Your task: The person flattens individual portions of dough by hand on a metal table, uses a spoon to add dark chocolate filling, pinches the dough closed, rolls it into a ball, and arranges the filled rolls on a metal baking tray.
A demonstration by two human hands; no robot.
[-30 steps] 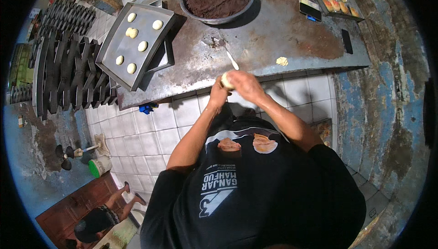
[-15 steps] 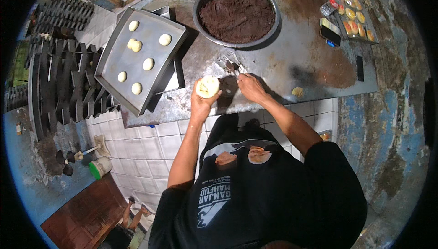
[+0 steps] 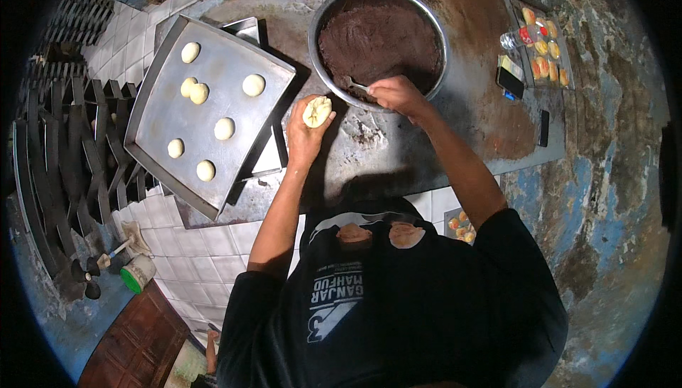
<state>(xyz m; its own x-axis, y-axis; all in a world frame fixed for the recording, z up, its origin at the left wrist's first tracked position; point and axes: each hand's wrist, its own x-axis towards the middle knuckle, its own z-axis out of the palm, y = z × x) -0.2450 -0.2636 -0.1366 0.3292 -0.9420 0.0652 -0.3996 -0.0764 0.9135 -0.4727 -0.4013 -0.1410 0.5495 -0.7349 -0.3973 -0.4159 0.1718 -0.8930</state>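
Cupped in my left hand [image 3: 305, 136] is a piece of pale yellow dough [image 3: 317, 112], its top hollowed and creased. My right hand [image 3: 399, 94] grips a spoon [image 3: 359, 87] at the near rim of a wide metal bowl [image 3: 444, 54]. Dark brown, crumbly filling [image 3: 380, 40] fills much of that bowl, and the spoon's tip dips into its near left part. Left of my left hand, a metal baking tray [image 3: 153, 121] carries several pale dough balls [image 3: 224, 128], two of them touching each other.
The tray rests tilted over another tray [image 3: 268, 157] on the worn metal table [image 3: 462, 132]. At the far right stand baked buns [image 3: 543, 68] on a tray, a plastic bottle [image 3: 515, 38], a phone [image 3: 510, 79] and a black object [image 3: 544, 128]. Dark metal racks [image 3: 78, 153] line the left.
My right hand has moved from the tabletop, where the spoon was, up to the bowl and into the filling. My left hand still holds the dough. The whole view has shifted slightly.
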